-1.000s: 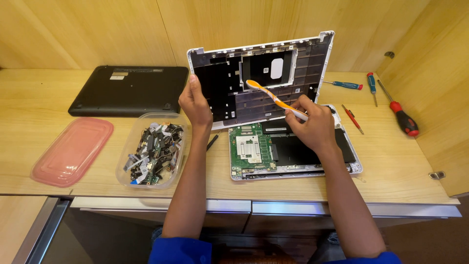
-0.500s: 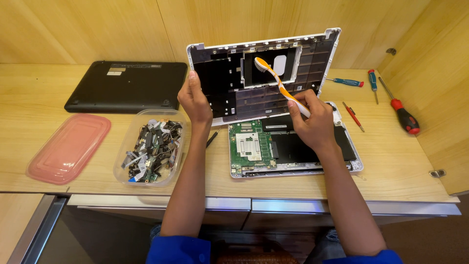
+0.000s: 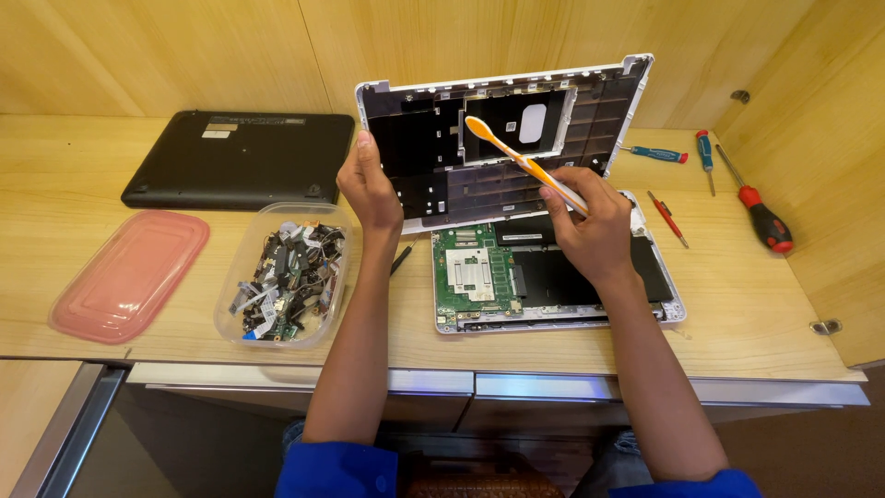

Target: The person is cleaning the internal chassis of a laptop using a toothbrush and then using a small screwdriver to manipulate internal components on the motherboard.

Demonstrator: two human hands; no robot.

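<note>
Brushing the inside of a propped-up laptop cover above its opened base.

Nearest the desk edge lie a clear tub of small parts (image 3: 281, 277), a pink lid (image 3: 129, 272) and the opened laptop base (image 3: 553, 277) with its green board bare. The right hand (image 3: 595, 226) is closed around an orange-and-white toothbrush (image 3: 525, 164), bristles against the dark inner face of the white-rimmed cover panel (image 3: 502, 138), which the left hand (image 3: 369, 184) grips upright by its left edge. Farther back lie a black laptop (image 3: 240, 159) and screwdrivers (image 3: 728, 180).
</note>
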